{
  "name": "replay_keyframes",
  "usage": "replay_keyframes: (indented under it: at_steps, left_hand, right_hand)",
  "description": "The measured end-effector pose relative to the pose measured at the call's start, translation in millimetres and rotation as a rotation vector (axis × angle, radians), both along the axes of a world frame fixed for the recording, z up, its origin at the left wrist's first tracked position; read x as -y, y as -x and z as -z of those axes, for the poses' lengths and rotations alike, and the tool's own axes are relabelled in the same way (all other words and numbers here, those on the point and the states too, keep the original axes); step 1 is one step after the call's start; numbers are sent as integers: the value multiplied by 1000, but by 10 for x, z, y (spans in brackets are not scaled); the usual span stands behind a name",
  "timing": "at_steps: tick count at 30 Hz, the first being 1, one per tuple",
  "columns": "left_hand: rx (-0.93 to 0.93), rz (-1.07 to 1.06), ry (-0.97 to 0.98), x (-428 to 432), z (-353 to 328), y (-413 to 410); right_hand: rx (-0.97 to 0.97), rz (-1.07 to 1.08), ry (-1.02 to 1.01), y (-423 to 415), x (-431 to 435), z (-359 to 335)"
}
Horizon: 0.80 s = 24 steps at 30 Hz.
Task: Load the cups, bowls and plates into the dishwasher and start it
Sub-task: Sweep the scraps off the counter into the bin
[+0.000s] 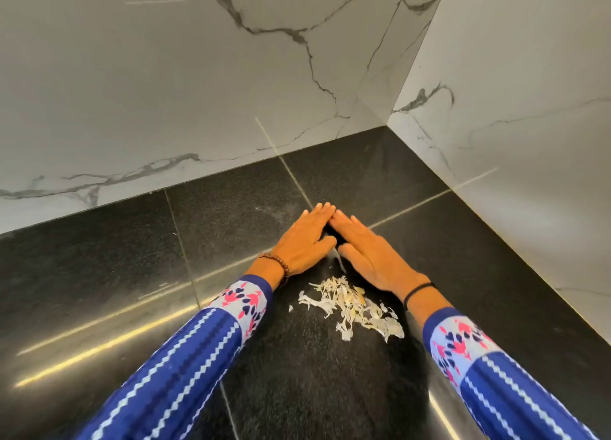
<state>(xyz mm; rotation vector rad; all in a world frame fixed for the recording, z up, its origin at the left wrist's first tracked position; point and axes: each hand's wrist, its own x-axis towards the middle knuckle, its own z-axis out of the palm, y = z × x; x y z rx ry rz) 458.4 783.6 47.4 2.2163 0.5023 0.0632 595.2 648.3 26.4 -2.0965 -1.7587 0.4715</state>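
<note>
Head view, looking down at a corner of the black counter (99, 257) where the back wall (165, 76) meets the right wall (529, 109), both white marble with grey veins.

Left hand (304, 241): palm down on the counter, fingers straight and together, holding nothing. Right hand (370, 257): the same, flat and holding nothing. The fingertips of the two hands touch at the far end, so the hands form a wedge that widens toward me.

Scraps (350, 307): a loose pale pile, papery white with some yellowish bits, on the counter between the wrists, just beside the heel of the right hand.

Beads (277, 264) on the left wrist, a black band (417, 291) on the right. Sleeves (185, 367) are blue with white zigzags.

I cannot tell from this view where the cups, bowls, plates or dishwasher are
</note>
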Motion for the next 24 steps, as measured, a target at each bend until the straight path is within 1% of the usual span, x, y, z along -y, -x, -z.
replay_keyframes:
  at_steps: [6, 13, 24]
  left_hand:
    - [9, 85, -76, 384, 80, 548]
    - [-14, 118, -47, 907, 46, 1184]
    - [-3, 111, -30, 1438, 14, 1835]
  right_hand:
    - [-38, 8, -5, 553, 583, -63]
    - [-65, 72, -10, 1197, 1124, 24]
    - [-64, 145, -14, 1992, 1611, 38]
